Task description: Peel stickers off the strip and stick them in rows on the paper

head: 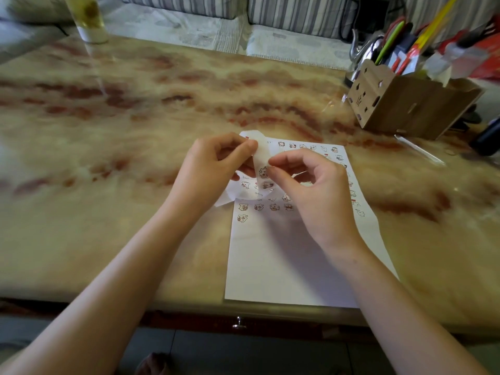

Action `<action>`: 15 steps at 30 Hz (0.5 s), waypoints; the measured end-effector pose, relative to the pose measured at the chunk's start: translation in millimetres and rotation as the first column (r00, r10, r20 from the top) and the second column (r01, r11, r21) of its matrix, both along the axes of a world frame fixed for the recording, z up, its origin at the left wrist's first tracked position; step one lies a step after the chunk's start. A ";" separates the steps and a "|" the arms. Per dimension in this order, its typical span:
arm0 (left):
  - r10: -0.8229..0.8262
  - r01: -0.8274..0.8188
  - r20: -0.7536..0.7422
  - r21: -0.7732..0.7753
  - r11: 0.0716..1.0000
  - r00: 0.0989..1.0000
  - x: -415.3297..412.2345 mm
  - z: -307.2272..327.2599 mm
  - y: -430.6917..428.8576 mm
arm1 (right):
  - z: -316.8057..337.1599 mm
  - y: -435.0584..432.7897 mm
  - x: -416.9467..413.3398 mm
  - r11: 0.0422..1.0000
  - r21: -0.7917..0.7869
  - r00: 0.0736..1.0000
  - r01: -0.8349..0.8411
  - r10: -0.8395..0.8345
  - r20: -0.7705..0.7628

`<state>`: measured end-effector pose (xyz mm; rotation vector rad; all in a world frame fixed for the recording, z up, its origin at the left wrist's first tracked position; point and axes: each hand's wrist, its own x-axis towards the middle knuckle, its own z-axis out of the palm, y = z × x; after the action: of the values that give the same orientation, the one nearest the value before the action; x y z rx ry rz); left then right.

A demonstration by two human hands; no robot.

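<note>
A white sheet of paper (281, 261) lies on the marble table, its far half covered with rows of small cartoon stickers (273, 207). Above it I hold a translucent sticker strip (262, 158) that curls from top to bottom and carries two stickers near its lower end. My left hand (213, 163) pinches the strip's upper part between thumb and fingers. My right hand (311, 182) pinches at the strip's right edge, by the upper sticker. The strip's loose tail (226, 200) hangs below my left hand.
A wooden desk organiser (405, 104) full of pens and tools stands at the far right. A glass bottle (88, 20) stands at the far left. Clear plastic wrap (419, 150) lies right of the paper. The table edge with a drawer knob (238, 322) is near me.
</note>
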<state>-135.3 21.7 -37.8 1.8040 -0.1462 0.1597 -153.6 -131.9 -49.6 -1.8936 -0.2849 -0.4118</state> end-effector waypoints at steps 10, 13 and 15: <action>-0.078 0.080 -0.053 0.052 0.995 0.996 -3.3 -0.4 -2.5 | -0.6 -2.0 2.0 0.999 0.050 1.000 -0.004 0.005 -0.003; -0.079 0.081 -0.052 0.049 0.995 0.996 -3.8 0.8 -2.3 | -0.6 -2.4 2.6 1.000 0.027 1.000 0.011 -0.012 0.013; -0.081 0.083 -0.054 0.048 0.995 0.995 -4.0 1.1 -2.5 | -1.4 -2.2 2.9 1.000 -0.001 0.999 0.021 -0.021 0.029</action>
<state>-139.3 19.2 -36.7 1.8467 -0.1880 0.0508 -150.8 -134.1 -51.0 -1.8944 -0.2846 -0.4532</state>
